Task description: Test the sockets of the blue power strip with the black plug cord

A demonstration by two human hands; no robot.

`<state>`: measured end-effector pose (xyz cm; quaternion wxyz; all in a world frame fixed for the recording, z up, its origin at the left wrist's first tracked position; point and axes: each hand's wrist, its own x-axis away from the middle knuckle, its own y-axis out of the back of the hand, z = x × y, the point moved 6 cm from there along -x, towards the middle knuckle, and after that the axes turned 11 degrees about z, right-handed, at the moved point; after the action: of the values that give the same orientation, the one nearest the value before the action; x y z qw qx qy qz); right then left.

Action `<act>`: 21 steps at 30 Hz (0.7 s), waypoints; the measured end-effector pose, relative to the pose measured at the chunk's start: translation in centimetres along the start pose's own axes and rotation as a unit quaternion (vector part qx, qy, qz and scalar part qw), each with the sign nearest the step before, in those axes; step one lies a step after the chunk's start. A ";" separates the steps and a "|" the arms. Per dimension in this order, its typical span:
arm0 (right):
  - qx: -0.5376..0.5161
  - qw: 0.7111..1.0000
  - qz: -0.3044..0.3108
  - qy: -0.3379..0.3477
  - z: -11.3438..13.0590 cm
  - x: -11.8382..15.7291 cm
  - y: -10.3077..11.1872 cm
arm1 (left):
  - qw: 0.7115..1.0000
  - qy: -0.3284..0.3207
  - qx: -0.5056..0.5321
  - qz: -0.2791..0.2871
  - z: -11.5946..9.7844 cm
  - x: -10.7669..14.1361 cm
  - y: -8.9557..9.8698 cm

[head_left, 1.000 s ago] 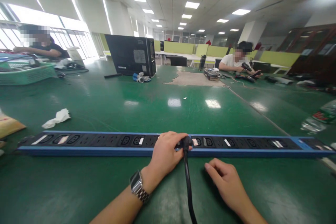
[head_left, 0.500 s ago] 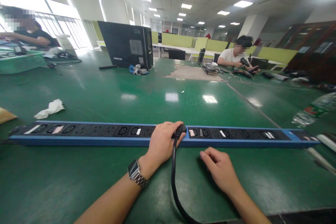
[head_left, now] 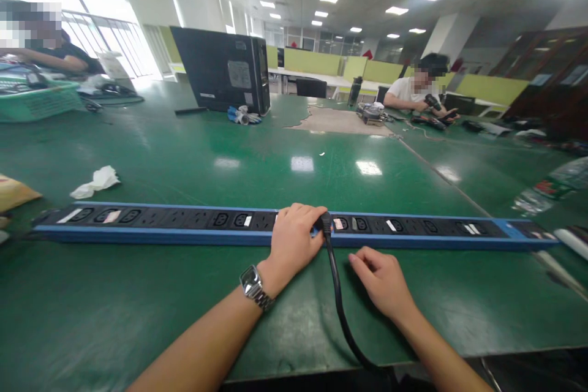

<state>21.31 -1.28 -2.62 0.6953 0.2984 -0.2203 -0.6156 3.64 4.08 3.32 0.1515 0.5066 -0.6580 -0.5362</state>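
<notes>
A long blue power strip (head_left: 156,234) with a black face lies across the green table, its sockets of several shapes facing up. Near its middle, my left hand (head_left: 297,239) is closed on a black plug (head_left: 326,220), held at the strip's face. Whether the plug's pins sit in a socket is hidden. A thick black cable (head_left: 339,300) curves from the plug down to the table's near edge. Just in front of the strip, to the right of the cable, my right hand (head_left: 384,285) rests with fingers curled and nothing visible in them.
A crumpled tissue (head_left: 97,182) lies behind the strip at left, a plastic bottle (head_left: 554,187) at right. Farther back stand a black computer case (head_left: 220,70), gloves (head_left: 242,115) and a green basket (head_left: 41,101). One person sits far left, another far right.
My left hand and the plug have shifted right along the strip, and the cable swung right with them. My right hand stays almost in place. The view has tilted slightly.
</notes>
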 end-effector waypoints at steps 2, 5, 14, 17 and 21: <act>-0.009 1.000 0.002 0.002 -0.2 0.1 0.0 | 1.000 -0.010 0.002 0.010 0.1 0.0 -0.1; -0.043 0.999 0.006 -0.001 -0.3 0.1 0.3 | 0.999 -0.024 0.001 0.024 0.2 0.1 -0.2; -0.463 0.839 0.153 -0.240 4.5 -3.0 -4.2 | 0.991 0.025 -0.127 0.044 0.7 0.8 -0.4; -0.588 0.782 0.091 -0.186 7.9 -4.3 -3.5 | 0.988 0.021 -0.146 0.047 0.9 1.0 -0.7; -0.644 0.762 0.008 -0.073 8.9 -3.2 2.0 | 0.988 0.014 -0.147 0.047 1.0 1.0 -0.8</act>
<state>16.27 0.74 5.39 0.7107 -0.2666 0.1754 -0.6269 2.82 3.90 1.93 0.2586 0.4546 -0.5929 -0.6123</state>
